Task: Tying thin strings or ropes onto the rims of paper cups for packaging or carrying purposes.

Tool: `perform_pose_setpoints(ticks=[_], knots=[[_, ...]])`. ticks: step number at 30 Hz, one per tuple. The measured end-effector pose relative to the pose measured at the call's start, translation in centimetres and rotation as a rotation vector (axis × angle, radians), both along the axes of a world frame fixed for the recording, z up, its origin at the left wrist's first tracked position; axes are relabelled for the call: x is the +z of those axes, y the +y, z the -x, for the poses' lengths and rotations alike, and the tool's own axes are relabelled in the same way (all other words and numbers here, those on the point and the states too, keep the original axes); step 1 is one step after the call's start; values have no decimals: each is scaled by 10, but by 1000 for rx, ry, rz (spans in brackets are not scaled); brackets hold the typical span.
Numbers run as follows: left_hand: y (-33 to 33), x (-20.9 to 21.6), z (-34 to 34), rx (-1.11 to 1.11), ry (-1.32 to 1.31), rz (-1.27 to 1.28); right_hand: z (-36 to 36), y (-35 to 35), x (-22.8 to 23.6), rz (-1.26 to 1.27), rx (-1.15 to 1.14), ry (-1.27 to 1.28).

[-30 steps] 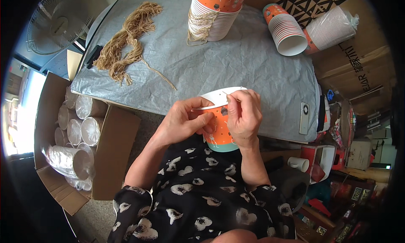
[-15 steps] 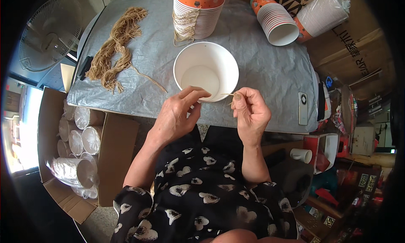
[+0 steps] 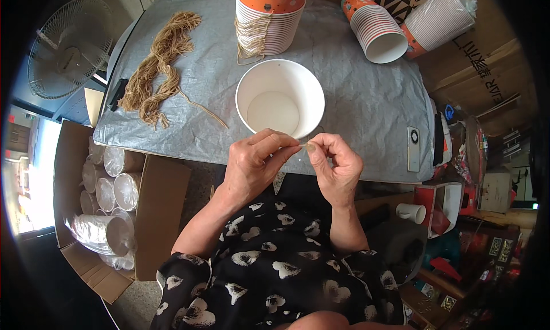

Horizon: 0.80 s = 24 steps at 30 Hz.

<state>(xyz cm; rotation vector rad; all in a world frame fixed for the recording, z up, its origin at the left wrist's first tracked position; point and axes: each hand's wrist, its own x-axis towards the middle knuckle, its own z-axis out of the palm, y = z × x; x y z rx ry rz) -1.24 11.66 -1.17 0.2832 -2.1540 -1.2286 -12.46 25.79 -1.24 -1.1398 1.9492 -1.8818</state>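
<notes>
A white paper bucket [image 3: 308,95] stands open-topped on the grey-covered table, right in front of my hands. My left hand [image 3: 252,162] is closed in a pinch at the near side of its rim. Fingertip to fingertip with it, my right hand [image 3: 339,168] pinches too, thumb uppermost. A short bit of thin pale cord [image 3: 303,145] shows between the two pinches; the rest is hidden by my fingers. Beyond the bucket rises a stack of nested paper buckets [image 3: 269,29] with orange print, and looped tan cords [image 3: 252,36] hang down its left side.
A tan cord bundle [image 3: 153,72] lies at the left of the table [image 3: 200,115]. More stacked buckets [image 3: 378,35] lie at the far right. A slim white device [image 3: 413,149] rests near the right edge. Below left, a carton [image 3: 160,215] holds wrapped buckets; a fan [image 3: 70,49] stands behind.
Both hands have drawn slightly toward me, off the bucket's near rim. My left fingertips have closed together and met the right ones at the cord.
</notes>
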Motion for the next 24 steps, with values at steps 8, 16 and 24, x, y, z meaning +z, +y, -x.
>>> perform_pose_setpoints(ticks=[8, 16, 24], knots=[[-6, 2, -7, -19, -1, 71, 13, 10, -4, -51, 119, -21], [-19, -20, -16, 52, -142, 230, 33, 11, 33, -113, 210, -135], [7, -32, -27, 25, -146, 435, 34, 1, 20, -369, 278, -110]])
